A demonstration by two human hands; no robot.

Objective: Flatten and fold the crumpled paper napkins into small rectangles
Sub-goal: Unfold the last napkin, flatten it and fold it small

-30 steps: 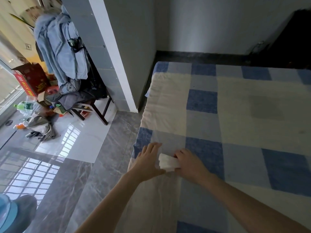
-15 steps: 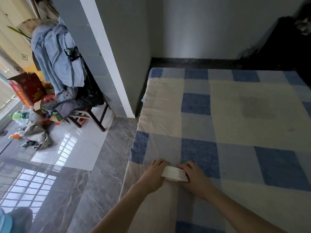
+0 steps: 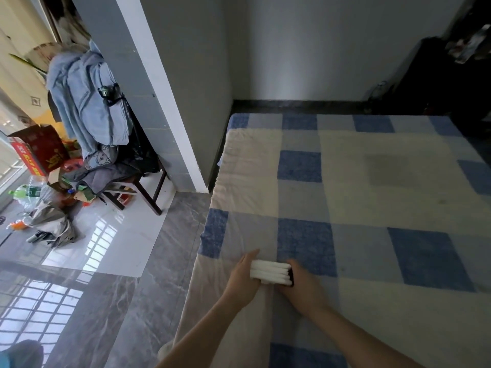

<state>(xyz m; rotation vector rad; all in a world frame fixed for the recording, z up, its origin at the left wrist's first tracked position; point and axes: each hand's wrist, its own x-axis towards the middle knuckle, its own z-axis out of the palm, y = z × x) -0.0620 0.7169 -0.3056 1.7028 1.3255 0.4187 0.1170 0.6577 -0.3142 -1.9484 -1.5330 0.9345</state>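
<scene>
A small stack of folded white paper napkins [image 3: 270,272] stands on edge on the blue-and-cream checked bed cover [image 3: 372,208], near the bed's left edge. My left hand [image 3: 243,277] presses against the stack's left end. My right hand [image 3: 301,284] presses against its right end, so the stack is squeezed between both hands. The napkins' layered edges face up. A dark shadow or gap shows between the stack and my right palm.
The bed's left edge [image 3: 202,261] drops to a grey marble floor [image 3: 127,301]. A chair piled with clothes [image 3: 90,115] and a red box [image 3: 37,150] stand far left. A pillar [image 3: 164,102] stands beside the bed. Dark furniture [image 3: 457,88] stands at the back right.
The stack has been turned from lying flat to standing on edge, and both hands have closed in on its ends. The camera has tilted slightly.
</scene>
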